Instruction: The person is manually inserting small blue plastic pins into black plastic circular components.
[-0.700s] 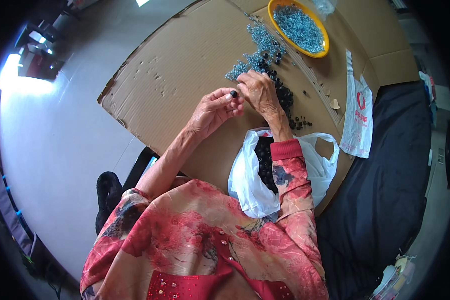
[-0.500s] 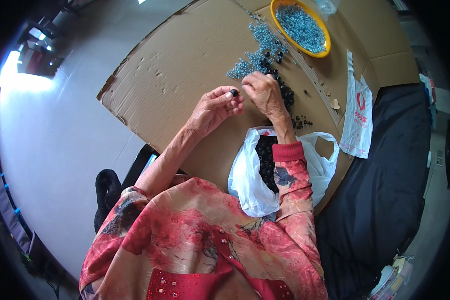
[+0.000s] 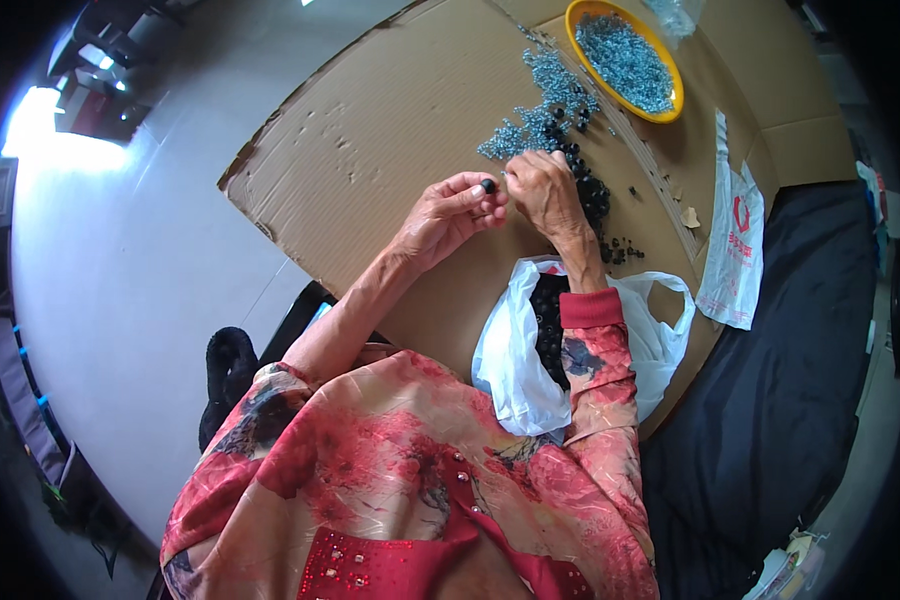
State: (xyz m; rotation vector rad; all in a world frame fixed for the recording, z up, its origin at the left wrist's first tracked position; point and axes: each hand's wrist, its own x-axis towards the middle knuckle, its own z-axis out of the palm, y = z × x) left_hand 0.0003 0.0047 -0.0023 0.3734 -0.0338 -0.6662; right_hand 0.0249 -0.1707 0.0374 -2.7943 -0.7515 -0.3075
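Note:
My left hand [image 3: 448, 218] pinches a small round black piece [image 3: 488, 187] between thumb and forefinger, its other fingers curled. Close beside it, almost touching, my right hand [image 3: 550, 195] has its fingers drawn together; whatever they hold is too small or hidden. Under and beyond the right hand, a heap of black pieces [image 3: 592, 192] lies on the cardboard [image 3: 370, 170]. Small blue-grey metallic pieces [image 3: 555, 85] spread out just past it. Below my right wrist stands an open white plastic bag [image 3: 515, 355] filled with more black pieces [image 3: 550, 320].
A yellow oval dish [image 3: 676, 95] at the far right holds many blue-grey pieces. A clear plastic bag [image 3: 676, 15] lies behind it. Flattened white plastic packaging [image 3: 735, 250] rests at the cardboard's right side, near a black cloth [image 3: 760, 390]. Scraps lie on the cardboard.
The whole view has shifted slightly, so everything sits a little further right. Both hands keep nearly the same pose, and the black piece stays in the left hand's pinch.

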